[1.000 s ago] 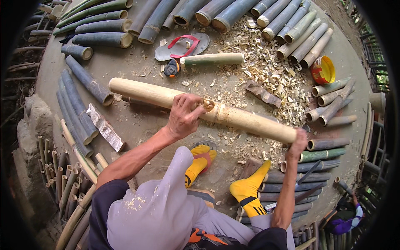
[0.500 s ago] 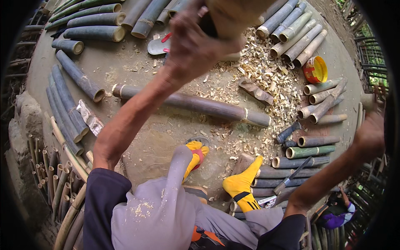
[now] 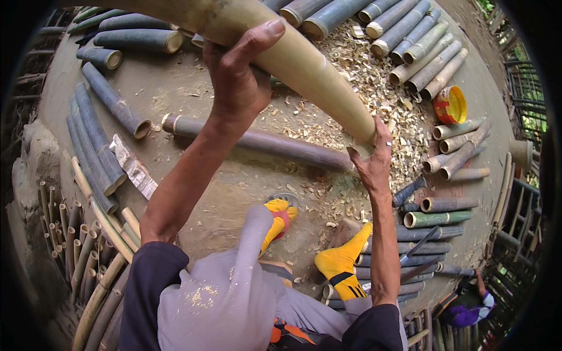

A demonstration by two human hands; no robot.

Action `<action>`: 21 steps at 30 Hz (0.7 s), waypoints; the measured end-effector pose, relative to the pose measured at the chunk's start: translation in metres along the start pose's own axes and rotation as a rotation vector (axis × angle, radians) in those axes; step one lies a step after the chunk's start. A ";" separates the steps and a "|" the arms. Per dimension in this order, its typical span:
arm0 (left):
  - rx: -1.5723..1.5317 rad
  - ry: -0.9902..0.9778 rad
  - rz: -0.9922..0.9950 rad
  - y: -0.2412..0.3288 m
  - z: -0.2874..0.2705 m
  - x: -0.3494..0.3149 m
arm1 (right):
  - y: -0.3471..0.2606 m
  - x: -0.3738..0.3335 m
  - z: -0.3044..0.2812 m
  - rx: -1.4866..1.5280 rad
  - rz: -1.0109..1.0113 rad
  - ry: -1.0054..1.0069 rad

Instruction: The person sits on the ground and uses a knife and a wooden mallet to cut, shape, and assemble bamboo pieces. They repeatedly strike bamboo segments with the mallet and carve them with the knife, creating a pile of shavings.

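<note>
A peeled, pale tan bamboo tube (image 3: 316, 73) is held up in front of me, slanting from the top left down to the right. My left hand (image 3: 243, 79) grips it around the middle, thumb on top. At its lower right end, my right hand (image 3: 376, 161) cups the rim between thumb and fingers. Below the raised tube, a dark unpeeled bamboo tube (image 3: 257, 139) lies across the ground, its right end hidden behind my right hand. Pale bamboo shavings (image 3: 404, 126) are heaped beyond my right hand.
Cut bamboo tubes (image 3: 436, 70) lie in rows around the work area. A red and yellow bucket (image 3: 450, 105) lies tipped at the right. Near my yellow-socked right foot (image 3: 342, 263), a long blade (image 3: 420, 243) rests on tubes. Another person (image 3: 468, 307) is at lower right.
My right hand has come in from the far right and taken hold of the pale tube's end. The tube has swung from pointing toward me to lying diagonally across the view.
</note>
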State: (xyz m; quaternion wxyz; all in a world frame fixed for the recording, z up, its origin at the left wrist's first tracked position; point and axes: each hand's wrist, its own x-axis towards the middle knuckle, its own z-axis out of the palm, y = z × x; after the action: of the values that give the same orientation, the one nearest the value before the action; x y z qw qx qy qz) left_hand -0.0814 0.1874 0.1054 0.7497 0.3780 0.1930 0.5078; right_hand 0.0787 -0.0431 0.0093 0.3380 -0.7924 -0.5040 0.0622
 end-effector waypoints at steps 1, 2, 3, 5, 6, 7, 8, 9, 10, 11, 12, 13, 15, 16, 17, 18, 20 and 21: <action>-0.006 0.041 -0.014 -0.006 -0.010 0.000 | 0.007 -0.002 0.004 0.001 -0.013 0.024; -0.014 0.082 -0.030 -0.011 -0.018 -0.002 | 0.012 -0.005 0.005 0.000 -0.022 0.048; -0.066 0.122 -0.069 -0.015 -0.025 -0.004 | 0.014 -0.010 0.003 0.009 0.034 0.022; -0.084 0.281 -0.132 -0.021 -0.043 -0.011 | 0.008 -0.014 0.000 0.012 -0.004 -0.018; -0.095 0.361 -0.165 -0.025 -0.054 -0.014 | 0.006 -0.016 -0.001 0.012 -0.023 -0.038; -0.121 0.423 -0.211 -0.030 -0.063 -0.016 | 0.007 -0.022 -0.001 0.046 0.026 -0.089; -0.146 0.483 -0.258 -0.035 -0.074 -0.020 | 0.005 -0.024 -0.003 0.037 0.031 -0.132; -0.143 0.513 -0.309 -0.044 -0.094 -0.021 | 0.000 -0.026 -0.004 0.029 0.035 -0.175; -0.130 0.566 -0.327 -0.053 -0.111 -0.024 | -0.005 -0.027 -0.004 0.016 0.043 -0.220; -0.127 0.622 -0.355 -0.060 -0.129 -0.027 | -0.011 -0.027 -0.002 0.062 0.070 -0.266; -0.125 0.674 -0.383 -0.063 -0.140 -0.028 | -0.013 -0.028 0.001 0.073 0.071 -0.293; -0.120 0.708 -0.414 -0.064 -0.143 -0.031 | -0.012 -0.032 0.005 0.086 0.074 -0.321; -0.084 0.759 -0.423 -0.068 -0.167 -0.034 | -0.013 -0.035 0.014 0.140 0.076 -0.387; -0.069 0.780 -0.435 -0.069 -0.171 -0.033 | -0.013 -0.037 0.018 0.158 0.081 -0.406; -0.067 0.804 -0.442 -0.067 -0.175 -0.034 | -0.014 -0.037 0.023 0.177 0.086 -0.426; -0.108 0.821 -0.443 -0.065 -0.180 -0.036 | -0.015 -0.036 0.029 0.197 0.089 -0.446; -0.186 0.855 -0.442 -0.058 -0.186 -0.042 | -0.020 -0.029 0.040 0.273 0.096 -0.474; -0.223 0.812 -0.448 -0.059 -0.190 -0.049 | -0.022 -0.026 0.044 0.333 0.149 -0.526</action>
State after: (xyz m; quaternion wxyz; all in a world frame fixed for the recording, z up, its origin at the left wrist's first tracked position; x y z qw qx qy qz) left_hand -0.1932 0.2016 -0.0658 0.7406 0.0156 0.4914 0.4579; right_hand 0.0304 -0.0382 -0.0170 0.3157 -0.7176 -0.4975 0.3713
